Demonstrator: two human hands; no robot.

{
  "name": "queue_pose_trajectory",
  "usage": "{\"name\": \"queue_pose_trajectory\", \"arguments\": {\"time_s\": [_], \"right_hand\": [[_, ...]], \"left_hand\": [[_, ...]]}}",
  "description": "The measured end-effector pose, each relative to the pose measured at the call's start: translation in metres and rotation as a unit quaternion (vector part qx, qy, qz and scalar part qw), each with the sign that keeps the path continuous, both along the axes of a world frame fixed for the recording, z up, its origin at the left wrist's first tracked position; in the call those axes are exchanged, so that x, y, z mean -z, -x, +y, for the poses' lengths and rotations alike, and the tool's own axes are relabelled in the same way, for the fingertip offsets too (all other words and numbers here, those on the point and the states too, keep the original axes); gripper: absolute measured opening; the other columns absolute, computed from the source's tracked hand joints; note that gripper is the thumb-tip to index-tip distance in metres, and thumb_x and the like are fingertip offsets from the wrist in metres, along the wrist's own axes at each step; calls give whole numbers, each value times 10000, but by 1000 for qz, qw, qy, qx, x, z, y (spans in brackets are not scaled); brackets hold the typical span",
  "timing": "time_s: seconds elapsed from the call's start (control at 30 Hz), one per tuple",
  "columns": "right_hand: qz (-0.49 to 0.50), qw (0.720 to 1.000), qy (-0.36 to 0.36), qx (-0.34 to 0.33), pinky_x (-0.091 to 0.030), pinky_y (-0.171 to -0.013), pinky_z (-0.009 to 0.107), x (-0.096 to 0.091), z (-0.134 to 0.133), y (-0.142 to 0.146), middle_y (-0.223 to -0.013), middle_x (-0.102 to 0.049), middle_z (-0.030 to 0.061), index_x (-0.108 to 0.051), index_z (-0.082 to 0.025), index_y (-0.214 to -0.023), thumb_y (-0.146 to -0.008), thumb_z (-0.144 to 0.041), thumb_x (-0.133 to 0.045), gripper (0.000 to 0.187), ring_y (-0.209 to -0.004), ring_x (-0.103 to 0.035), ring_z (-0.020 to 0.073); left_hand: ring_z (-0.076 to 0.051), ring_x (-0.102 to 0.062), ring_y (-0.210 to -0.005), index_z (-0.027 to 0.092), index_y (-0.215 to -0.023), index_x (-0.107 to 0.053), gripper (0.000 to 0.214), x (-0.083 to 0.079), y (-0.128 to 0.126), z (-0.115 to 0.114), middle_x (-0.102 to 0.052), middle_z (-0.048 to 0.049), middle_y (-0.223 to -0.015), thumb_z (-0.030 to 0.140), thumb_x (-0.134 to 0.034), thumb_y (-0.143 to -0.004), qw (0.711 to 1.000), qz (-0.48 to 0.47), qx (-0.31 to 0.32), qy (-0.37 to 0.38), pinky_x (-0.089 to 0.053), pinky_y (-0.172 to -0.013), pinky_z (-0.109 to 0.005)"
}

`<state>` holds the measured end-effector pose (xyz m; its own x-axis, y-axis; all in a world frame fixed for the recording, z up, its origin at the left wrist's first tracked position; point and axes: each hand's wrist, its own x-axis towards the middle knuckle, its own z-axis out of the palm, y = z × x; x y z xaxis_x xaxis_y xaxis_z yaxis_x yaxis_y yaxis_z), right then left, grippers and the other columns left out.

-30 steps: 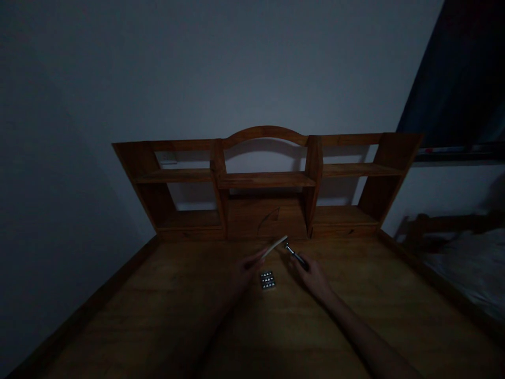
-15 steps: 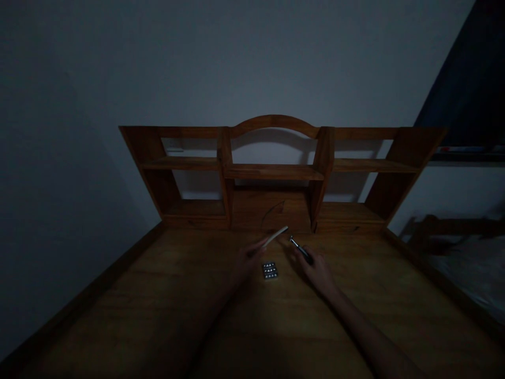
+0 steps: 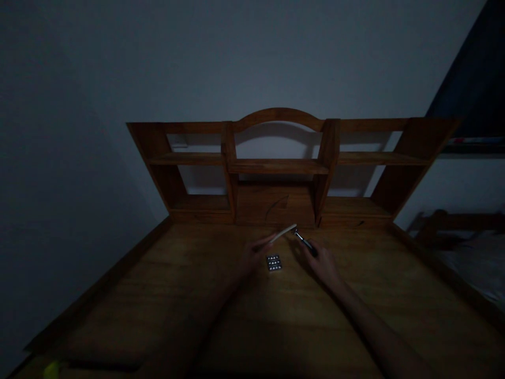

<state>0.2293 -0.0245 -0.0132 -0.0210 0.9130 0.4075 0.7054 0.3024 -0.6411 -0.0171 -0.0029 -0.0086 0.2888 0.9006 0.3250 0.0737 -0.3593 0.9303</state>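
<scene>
The scene is very dim. My left hand (image 3: pixel 254 255) is closed on a thin pale flat strip (image 3: pixel 284 232) that points up and to the right. My right hand (image 3: pixel 324 264) grips a dark-handled tool with a shiny metal tip (image 3: pixel 304 241), perhaps a small screwdriver. The tool's tip meets the far end of the strip. Between my hands, a small dark tray of shiny bits (image 3: pixel 274 262) lies on the wooden desk (image 3: pixel 276 316).
A wooden hutch with shelves and an arched top (image 3: pixel 276 163) stands at the back of the desk against a pale wall. Raised wooden rails edge the desk left and right. A bed frame (image 3: pixel 453 226) shows at the far right.
The camera view has shifted, so desk and hutch sit further right and higher. The tool's tip has closed onto the end of the strip. The small tray has not moved on the desk.
</scene>
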Motion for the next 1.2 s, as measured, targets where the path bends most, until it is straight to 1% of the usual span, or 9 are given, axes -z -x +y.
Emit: {"name": "queue_pose_trajectory", "arguments": {"time_s": [0.13,0.23,0.4,0.5,0.57,0.7,0.93,1.1,1.2], "right_hand": [[-3,1000,1,7,-407,-626,287,2,1,0,-855,-670,53,-646,-209,-1012,-943,-497,-444,359,-741,-636,237],[-5,1000,1,11,-408,-622,287,2,1,0,-851,-671,38,-647,-222,-1020,-944,-500,-445,351,-731,-633,231],[1,1000,0,-1,-412,-640,291,0,-2,0,-851,-669,60,-638,-203,-1019,-946,-499,-441,363,-766,-636,247],[-2,1000,12,-3,-411,-629,288,-2,-3,1,-842,-667,62,-640,-203,-1041,-943,-499,-445,368,-754,-635,243],[-8,1000,17,1,-411,-623,287,-2,-3,1,-826,-665,58,-645,-207,-1040,-940,-502,-446,369,-734,-633,238],[-6,1000,14,6,-419,-628,286,0,-1,1,-822,-665,58,-645,-203,-1038,-937,-514,-447,382,-725,-631,233],[-6,1000,1,8,-423,-634,277,1,0,0,-843,-673,54,-653,-197,-1045,-941,-492,-452,371,-730,-634,219],[12,1000,8,-5,-420,-649,278,0,0,0,-878,-672,51,-644,-201,-1045,-951,-487,-445,360,-771,-638,226],[20,1000,10,-1,-416,-643,282,1,0,0,-857,-667,45,-640,-209,-1042,-951,-505,-443,368,-760,-633,230]], "left_hand": [[-225,-569,-1134,218,-1219,-621,418,7,0,3,-588,-32,-1229,419,-575,-856,999,25,-22,-3,-421,-1010,-371],[-228,-555,-1154,211,-1230,-613,428,5,2,2,-586,-30,-1232,417,-574,-857,999,22,-43,-5,-402,-1031,-378],[-240,-535,-1181,230,-1252,-596,430,-1,0,-2,-563,-26,-1263,405,-575,-860,1000,3,-7,2,-389,-1045,-400],[-251,-548,-1161,219,-1241,-606,439,0,-1,-1,-578,-34,-1241,418,-583,-850,1000,11,-12,12,-391,-1040,-427],[-245,-548,-1162,215,-1245,-602,447,0,-1,-1,-575,-37,-1245,423,-583,-849,1000,4,-19,19,-388,-1045,-420],[-234,-540,-1175,219,-1260,-590,452,-2,-1,-2,-562,-33,-1263,416,-582,-853,1000,-4,-4,24,-384,-1049,-391],[-230,-578,-1118,190,-1224,-615,461,-3,-1,-4,-599,-46,-1210,432,-601,-832,998,8,-42,45,-411,-1017,-390],[-224,-568,-1135,222,-1273,-577,460,2,-1,-3,-568,-35,-1257,425,-573,-860,999,2,-6,32,-423,-1005,-376],[-227,-586,-1102,205,-1245,-601,450,8,0,1,-592,-44,-1223,433,-573,-859,999,25,-25,19,-432,-990,-379]]}}
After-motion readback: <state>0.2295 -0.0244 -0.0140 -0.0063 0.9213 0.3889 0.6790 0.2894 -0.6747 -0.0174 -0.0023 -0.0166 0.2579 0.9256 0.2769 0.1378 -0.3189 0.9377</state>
